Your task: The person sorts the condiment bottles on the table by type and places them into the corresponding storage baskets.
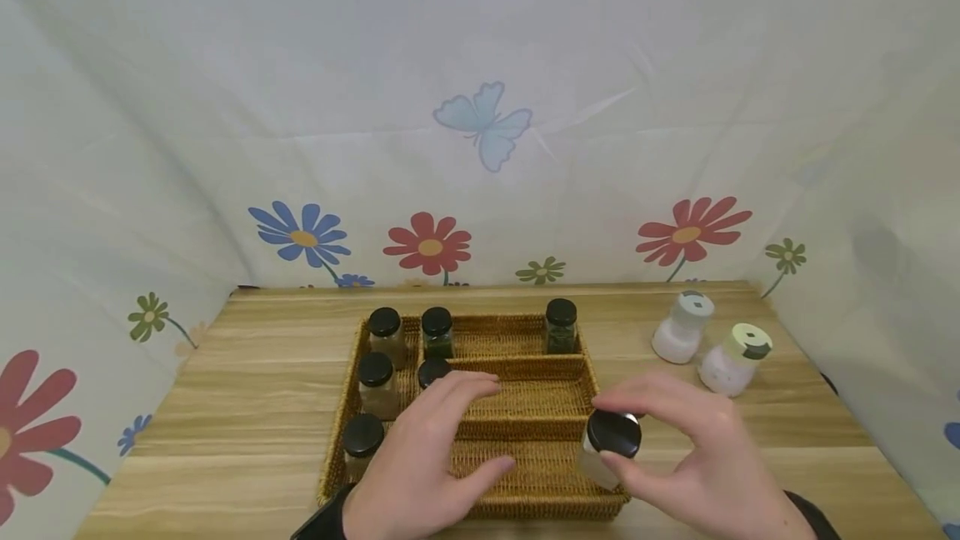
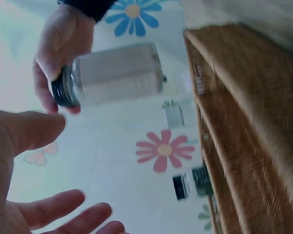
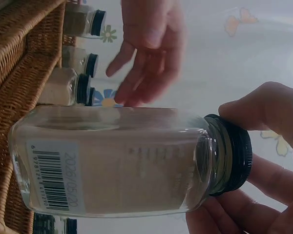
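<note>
Pinching hand: the right hand [image 1: 697, 448] had its thumb and fingers clamped on the black lid [image 1: 613, 433] of a glass jar [image 3: 112, 165], with no finger supporting the base.
Glass jar: it hung by the front right corner of the wicker basket [image 1: 525, 508], pale stuff inside, a barcode label [image 3: 51, 178] on its side; I couldn't tell just how high its base sat over the wicker.
Free hand: the left hand [image 1: 427, 457] hovered over the basket's left part, thumb and fingers spread apart, holding nothing.
Lid: with the whole weight borne there, I judged that a slipping fingertip, or a cap not screwed tight, could drop the jar or spill it.
Basket edge: a low sideways move could have knocked the glass against the rim or the divider [image 1: 525, 422] and tilted it out of the grip.
Front left jar [image 1: 356, 463]: it stood right beside the left wrist, so a careless turn might topple it.
White shakers [image 1: 678, 340] [image 1: 726, 371]: both stood on the table [image 1: 262, 373] beyond the right hand; a wide swing could bump them.
</note>
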`<action>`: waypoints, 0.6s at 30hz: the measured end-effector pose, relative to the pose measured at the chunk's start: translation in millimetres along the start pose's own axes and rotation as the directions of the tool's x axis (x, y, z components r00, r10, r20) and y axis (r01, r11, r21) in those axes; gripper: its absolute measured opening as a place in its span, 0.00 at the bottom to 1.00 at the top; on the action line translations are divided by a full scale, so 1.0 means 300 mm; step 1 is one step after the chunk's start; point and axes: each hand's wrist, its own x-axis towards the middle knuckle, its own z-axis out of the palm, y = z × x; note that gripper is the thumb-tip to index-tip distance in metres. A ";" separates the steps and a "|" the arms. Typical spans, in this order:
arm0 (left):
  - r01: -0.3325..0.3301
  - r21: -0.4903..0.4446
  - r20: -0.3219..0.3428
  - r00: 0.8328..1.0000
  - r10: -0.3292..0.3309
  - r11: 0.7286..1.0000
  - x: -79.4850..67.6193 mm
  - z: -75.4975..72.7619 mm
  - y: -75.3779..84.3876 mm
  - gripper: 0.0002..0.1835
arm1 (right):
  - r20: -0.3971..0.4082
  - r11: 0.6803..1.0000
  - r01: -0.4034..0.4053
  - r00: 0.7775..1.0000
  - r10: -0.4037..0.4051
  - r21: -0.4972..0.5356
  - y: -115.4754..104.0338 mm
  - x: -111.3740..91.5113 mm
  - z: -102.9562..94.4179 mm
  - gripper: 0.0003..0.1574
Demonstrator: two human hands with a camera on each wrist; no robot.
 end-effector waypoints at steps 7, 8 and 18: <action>-0.113 -0.170 0.027 0.992 0.119 0.979 -0.001 0.034 0.020 0.32 | 0.055 0.997 0.042 0.997 -0.045 0.068 0.000 -0.017 0.050 0.35; -0.125 -0.185 0.034 0.991 0.133 0.975 -0.002 0.041 0.021 0.33 | 0.063 0.997 0.038 0.997 -0.043 0.071 0.000 -0.021 0.056 0.35; -0.104 -0.334 0.136 0.978 0.157 0.937 -0.018 0.113 0.023 0.39 | 0.169 0.976 0.044 0.982 -0.081 0.212 -0.009 -0.044 0.114 0.34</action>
